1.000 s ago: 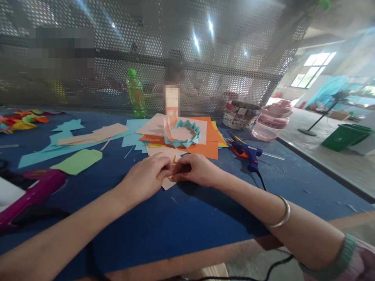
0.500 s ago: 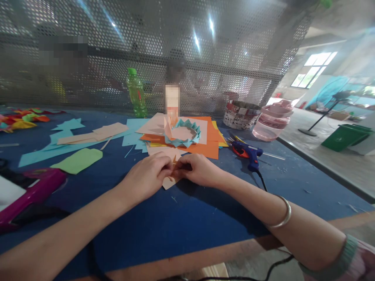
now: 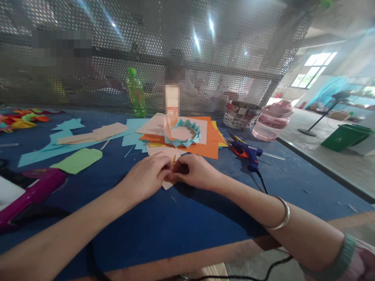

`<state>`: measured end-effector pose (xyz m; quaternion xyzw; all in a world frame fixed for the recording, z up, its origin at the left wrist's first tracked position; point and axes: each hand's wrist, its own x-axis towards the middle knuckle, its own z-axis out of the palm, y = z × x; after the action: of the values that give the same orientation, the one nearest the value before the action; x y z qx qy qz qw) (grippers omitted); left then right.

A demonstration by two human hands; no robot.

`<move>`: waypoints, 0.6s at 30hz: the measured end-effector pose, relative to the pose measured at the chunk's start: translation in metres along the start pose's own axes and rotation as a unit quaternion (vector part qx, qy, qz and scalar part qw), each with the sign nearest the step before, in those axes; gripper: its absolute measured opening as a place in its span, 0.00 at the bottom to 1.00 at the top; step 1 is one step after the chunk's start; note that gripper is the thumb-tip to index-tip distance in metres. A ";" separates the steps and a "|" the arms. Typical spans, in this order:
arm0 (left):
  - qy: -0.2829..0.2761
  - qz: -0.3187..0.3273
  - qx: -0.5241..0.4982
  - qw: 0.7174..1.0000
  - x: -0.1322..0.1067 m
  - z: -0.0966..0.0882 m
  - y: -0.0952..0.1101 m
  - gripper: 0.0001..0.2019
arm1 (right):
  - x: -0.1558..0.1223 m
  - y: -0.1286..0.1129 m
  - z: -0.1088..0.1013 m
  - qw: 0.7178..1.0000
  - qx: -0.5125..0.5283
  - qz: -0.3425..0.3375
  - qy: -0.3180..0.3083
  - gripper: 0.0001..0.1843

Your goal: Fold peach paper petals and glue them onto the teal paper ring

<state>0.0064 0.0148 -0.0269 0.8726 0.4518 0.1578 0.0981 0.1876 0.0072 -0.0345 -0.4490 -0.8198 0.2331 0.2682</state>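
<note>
My left hand (image 3: 146, 177) and my right hand (image 3: 195, 171) meet at the middle of the blue table (image 3: 187, 222), fingers pinched together on a small folded piece of peach paper (image 3: 168, 182) that lies under them. An orange tip of paper pokes up between the fingertips. Just beyond my hands sits a teal folded paper ring (image 3: 183, 133) on a stack of peach and orange sheets (image 3: 205, 145). A silver bangle circles my right wrist.
A blue glue gun (image 3: 248, 153) with a black cord lies to the right, near a paper-covered bowl (image 3: 240, 114) and a pink lidded jar (image 3: 272, 124). A green bottle (image 3: 136, 93) stands by the mesh screen. Teal, peach and green paper scraps (image 3: 76, 160) and a magenta tool (image 3: 32, 191) lie left.
My right hand has shifted slightly left and closed in on the left hand over the paper. Everything else stays where it was.
</note>
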 end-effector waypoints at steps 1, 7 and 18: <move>0.000 0.000 0.000 1.000 0.000 0.000 0.000 0.06 | 0.000 0.000 0.000 1.000 0.001 0.003 -0.001 0.16; 0.000 -0.010 0.005 1.000 0.000 0.001 0.000 0.06 | 0.000 -0.002 0.000 1.000 0.008 0.012 -0.015 0.13; 0.065 -0.026 -0.023 0.997 0.000 0.004 -0.002 0.02 | 0.002 0.000 0.000 0.999 -0.015 0.049 0.001 0.19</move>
<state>0.0060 0.0158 -0.0309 0.8461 0.4755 0.2221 0.0928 0.1863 0.0085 -0.0342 -0.4930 -0.7998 0.2332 0.2507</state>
